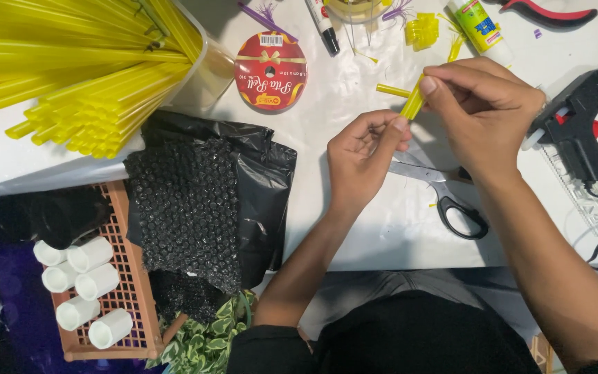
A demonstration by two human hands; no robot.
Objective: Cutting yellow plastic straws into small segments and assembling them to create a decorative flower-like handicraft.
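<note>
Head view: your left hand point(363, 154) and right hand point(484, 104) both pinch a short yellow straw piece point(413, 102) above the white table point(354, 228), fingers pressed on its ends. Looks like you're folding or shaping the cut piece. Scissors point(444, 194) lie just under your hands, at 6 o'clock from the piece; glue gun point(579, 125) at 3 o'clock; long yellow straws point(91, 76) at 9 o'clock. Next move likely needs a firm pinch at the fold.
</note>
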